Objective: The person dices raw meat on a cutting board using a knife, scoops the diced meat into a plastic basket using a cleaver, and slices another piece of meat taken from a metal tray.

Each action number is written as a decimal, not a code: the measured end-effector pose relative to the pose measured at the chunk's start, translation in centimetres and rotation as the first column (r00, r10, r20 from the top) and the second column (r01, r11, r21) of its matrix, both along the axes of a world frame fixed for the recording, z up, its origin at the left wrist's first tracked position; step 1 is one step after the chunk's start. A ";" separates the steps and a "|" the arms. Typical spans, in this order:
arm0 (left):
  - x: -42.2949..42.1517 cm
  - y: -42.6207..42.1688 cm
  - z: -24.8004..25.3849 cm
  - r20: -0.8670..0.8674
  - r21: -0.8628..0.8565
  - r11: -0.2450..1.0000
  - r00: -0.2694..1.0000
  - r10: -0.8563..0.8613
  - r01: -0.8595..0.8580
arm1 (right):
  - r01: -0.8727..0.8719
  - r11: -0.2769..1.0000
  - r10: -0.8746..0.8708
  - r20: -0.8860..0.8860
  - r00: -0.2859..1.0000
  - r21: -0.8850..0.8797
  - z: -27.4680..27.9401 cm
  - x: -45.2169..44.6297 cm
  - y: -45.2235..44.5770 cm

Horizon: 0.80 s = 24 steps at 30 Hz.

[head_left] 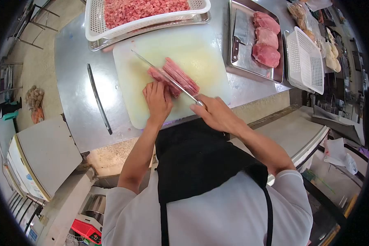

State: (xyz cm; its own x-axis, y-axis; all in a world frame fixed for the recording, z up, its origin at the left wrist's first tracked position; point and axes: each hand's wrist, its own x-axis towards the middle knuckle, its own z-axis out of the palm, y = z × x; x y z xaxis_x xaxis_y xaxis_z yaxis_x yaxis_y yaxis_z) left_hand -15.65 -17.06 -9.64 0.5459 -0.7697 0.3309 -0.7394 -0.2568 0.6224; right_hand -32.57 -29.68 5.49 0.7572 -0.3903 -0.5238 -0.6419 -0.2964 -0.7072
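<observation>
Strips of raw meat [180, 76] lie side by side on a white cutting board [135, 102]. A long, thin-bladed knife [174, 82] crosses the meat at a slant, its tip toward the upper left. My right hand [217, 114] is wrapped round the knife's handle at the lower right of the meat. My left hand [157, 100] rests at the meat's lower left edge, fingers bent and pressed together against it. Whether those fingertips pinch the meat or only press on it is partly hidden by the fingers and blade.
A white basket [147, 19] of diced meat stands on a metal tray behind the board. At right, a metal tray [256, 73] holds meat pieces [267, 39] and a cleaver [238, 37], beside another white basket [305, 61]. A dark rod [98, 98] lies left.
</observation>
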 end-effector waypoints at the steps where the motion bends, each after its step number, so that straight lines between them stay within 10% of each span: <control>1: 0.1 0.0 0.0 -0.004 0.005 1.000 1.000 -0.002 0.002 | 0.003 1.000 -0.003 -0.029 1.000 0.008 0.4 -0.7 0.3; 10: 1.1 0.1 -0.3 -0.044 -0.003 0.998 0.997 -0.056 0.056 | 0.009 0.961 0.075 0.290 0.954 -0.277 -7.9 3.8 0.8; 16: 0.5 0.7 0.1 -0.039 -0.031 0.998 0.998 -0.053 0.052 | -0.007 1.000 0.007 -0.020 1.000 0.017 0.1 0.1 0.8; 24: 1.0 0.4 0.2 -0.038 -0.053 0.996 0.996 -0.079 0.077 | 0.011 0.985 0.024 0.203 0.979 -0.170 -7.1 2.7 0.9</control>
